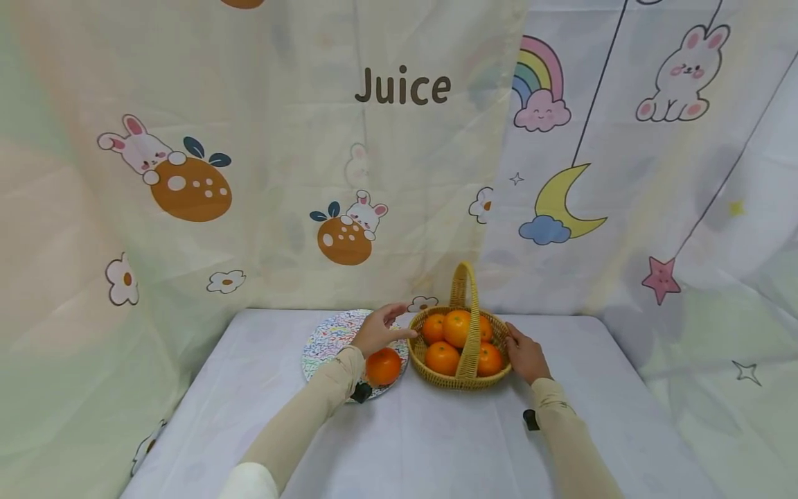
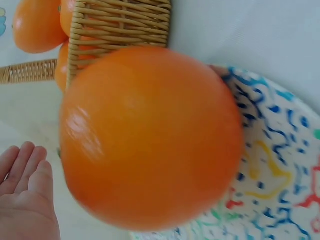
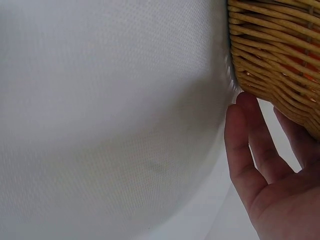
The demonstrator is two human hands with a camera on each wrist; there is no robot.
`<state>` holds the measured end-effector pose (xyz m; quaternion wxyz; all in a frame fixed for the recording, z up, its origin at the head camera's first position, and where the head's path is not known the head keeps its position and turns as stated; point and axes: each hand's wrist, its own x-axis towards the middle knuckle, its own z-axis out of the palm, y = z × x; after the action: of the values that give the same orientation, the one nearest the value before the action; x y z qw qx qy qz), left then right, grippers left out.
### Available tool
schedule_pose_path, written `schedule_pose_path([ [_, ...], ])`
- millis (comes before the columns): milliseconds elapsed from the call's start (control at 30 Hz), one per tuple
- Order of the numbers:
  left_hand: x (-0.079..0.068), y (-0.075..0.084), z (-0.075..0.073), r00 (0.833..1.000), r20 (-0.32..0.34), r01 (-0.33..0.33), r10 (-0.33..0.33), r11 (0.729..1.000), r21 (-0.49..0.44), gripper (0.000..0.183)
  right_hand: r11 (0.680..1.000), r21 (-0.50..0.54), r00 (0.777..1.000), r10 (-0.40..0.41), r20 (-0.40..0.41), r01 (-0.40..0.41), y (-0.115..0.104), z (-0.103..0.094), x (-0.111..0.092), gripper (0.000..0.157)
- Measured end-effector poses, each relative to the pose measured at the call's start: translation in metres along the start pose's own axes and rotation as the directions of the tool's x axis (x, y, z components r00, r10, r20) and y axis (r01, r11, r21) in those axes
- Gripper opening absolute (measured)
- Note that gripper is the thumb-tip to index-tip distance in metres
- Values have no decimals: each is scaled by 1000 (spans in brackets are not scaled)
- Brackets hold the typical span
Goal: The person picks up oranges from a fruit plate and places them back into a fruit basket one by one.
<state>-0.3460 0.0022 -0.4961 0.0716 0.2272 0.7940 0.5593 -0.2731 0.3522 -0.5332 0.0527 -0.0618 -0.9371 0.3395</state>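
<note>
A yellow-brown wicker basket (image 1: 436, 378) with a tall handle stands on the table and holds several oranges (image 1: 442, 358). To its left, one more orange (image 1: 383, 366) rests on a round plate (image 1: 324, 344) with multicoloured squiggles; this orange fills much of the left wrist view. My left hand (image 1: 382, 329) is over the plate, beside the basket's left rim, its fingers extended and holding nothing. On the basket's right side is my right hand (image 1: 526, 352). The right wrist view shows its fingers (image 3: 239, 145) fairly straight, with tips against or very near the woven wall (image 3: 270, 65).
A white cloth covers the table (image 1: 424, 443). Behind it hangs a curtain (image 1: 280, 138) printed with rabbits, fruit, a rainbow and the word Juice. The basket's handle (image 1: 463, 277) arches well above the fruit. Small black devices (image 1: 361, 393) sit at both wrists.
</note>
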Motion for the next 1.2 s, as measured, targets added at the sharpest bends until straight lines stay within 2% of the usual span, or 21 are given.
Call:
schedule_pose_path([
  [133,-10,-4,-8,1000,-10,18,-18,1000,-1,79,1000,4,1000,-3,3,3,0,0,-1,52],
  [333,-22,-7,-19,1000,-7,11,-11,1000,2,71,1000,-4,1000,-13,-8,13,1,0,0,52],
  [567,-35,-22,-29,1000,-5,28,-28,999,-19,77,1000,-7,1000,6,3,-6,3,1,1,53],
  [967,-44,-48,-25,997,55,47,-49,998,29,85,1000,-6,1000,3,6,-3,1,0,1,53],
  [1200,-50,-45,-21,996,62,56,-61,994,91,83,1000,5,1000,15,1,-15,2,0,1,52],
])
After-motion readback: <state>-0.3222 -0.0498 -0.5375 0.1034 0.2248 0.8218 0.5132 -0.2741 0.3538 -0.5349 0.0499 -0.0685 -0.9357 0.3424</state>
